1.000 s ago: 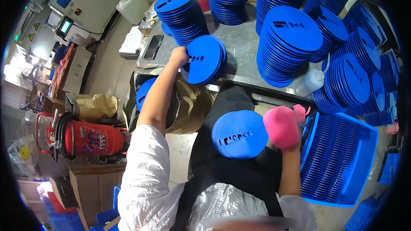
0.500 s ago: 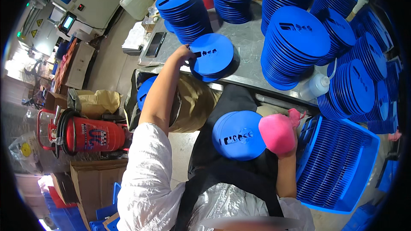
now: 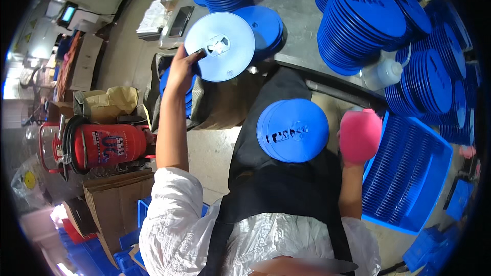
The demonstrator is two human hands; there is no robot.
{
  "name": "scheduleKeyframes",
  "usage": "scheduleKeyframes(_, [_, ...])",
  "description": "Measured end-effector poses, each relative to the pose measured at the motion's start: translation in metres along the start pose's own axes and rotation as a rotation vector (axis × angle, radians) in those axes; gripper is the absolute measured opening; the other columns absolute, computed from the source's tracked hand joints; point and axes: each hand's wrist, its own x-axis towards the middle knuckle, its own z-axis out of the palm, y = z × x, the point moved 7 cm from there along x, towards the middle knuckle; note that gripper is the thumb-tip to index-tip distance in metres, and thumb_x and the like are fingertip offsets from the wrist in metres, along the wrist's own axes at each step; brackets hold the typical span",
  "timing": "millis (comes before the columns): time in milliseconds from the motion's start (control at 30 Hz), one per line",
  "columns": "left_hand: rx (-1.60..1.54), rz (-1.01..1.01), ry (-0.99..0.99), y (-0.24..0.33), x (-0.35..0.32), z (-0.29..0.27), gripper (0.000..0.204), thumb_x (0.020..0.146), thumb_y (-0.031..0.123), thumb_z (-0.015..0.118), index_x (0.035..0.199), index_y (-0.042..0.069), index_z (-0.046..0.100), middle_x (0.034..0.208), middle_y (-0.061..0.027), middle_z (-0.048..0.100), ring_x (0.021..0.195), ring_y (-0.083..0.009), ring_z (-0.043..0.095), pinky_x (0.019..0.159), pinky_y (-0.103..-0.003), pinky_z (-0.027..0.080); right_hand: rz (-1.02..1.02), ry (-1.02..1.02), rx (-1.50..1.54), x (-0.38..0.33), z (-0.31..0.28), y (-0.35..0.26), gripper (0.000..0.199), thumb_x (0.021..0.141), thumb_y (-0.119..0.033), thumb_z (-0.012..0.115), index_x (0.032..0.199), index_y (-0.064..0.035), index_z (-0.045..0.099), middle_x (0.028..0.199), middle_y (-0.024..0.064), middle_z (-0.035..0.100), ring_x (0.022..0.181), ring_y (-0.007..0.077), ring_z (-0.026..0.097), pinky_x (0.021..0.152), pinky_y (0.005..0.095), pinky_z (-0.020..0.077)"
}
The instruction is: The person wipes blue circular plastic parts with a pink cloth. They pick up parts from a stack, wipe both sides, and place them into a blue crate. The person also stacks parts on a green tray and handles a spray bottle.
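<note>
Red at the far left, a fire extinguisher was near an open sack. Above that sack, the left hand pinched a pale-looking blue disc at its left edge, thumb on its face. Just beyond, more blue discs lay on the metal table. Blue lap discs rested on the black apron. The right hand was mostly hidden by a pink pad, its grip impossible to tell. Beside it was a blue crate.
</note>
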Motion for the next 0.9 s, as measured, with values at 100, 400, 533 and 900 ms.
scheduleKeyframes(100, [-0.173,-0.065,0.006,-0.006,-0.093,0.014,0.046,0.088,0.001,0.051,0.133,0.001,0.042,0.122,-0.0139,0.056,0.104,-0.0218,0.057,0.092,-0.035,0.046,-0.182,0.198,-0.113,-0.021,-0.015,-0.02,0.042,0.093,-0.034,0.052,0.129,-0.0117,0.05,0.135,0.0138,0.048,0.126,0.0299,0.043,0.095,0.0415,0.0386])
scheduleKeyframes(400, [-0.127,-0.314,-0.038,-0.141,-0.197,0.117,0.055,0.089,-0.006,0.044,0.142,0.003,0.031,0.137,-0.015,0.044,0.127,-0.0231,0.041,0.107,-0.033,0.03,-0.136,0.071,-1.535,-0.015,-0.011,0.028,0.044,0.095,-0.028,0.051,0.133,-0.007,0.044,0.135,0.0127,0.047,0.124,0.0253,0.045,0.101,0.0342,0.0397])
scheduleKeyframes(533, [0.124,-0.229,0.041,-0.144,-0.197,0.118,0.064,0.088,-0.005,0.048,0.145,0.004,0.023,0.139,-0.0189,0.04,0.126,-0.0247,0.041,0.106,-0.034,0.033,-0.089,0.02,-2.342,-0.008,-0.021,0.061,0.043,0.097,-0.03,0.046,0.131,-0.0048,0.045,0.136,0.0108,0.048,0.12,0.0227,0.05,0.099,0.0322,0.0427])
scheduleKeyframes(900, [0.031,-0.318,0.036,-0.143,-0.197,0.11,0.055,0.085,-0.007,0.051,0.135,0.002,0.031,0.125,-0.0167,0.049,0.111,-0.0237,0.053,0.097,-0.033,0.042,0.179,0.356,-0.406,-0.011,-0.054,0.109,0.063,0.096,-0.04,0.041,0.148,-0.0099,0.023,0.136,0.0105,0.048,0.123,0.0255,0.049,0.105,0.0408,0.0364])
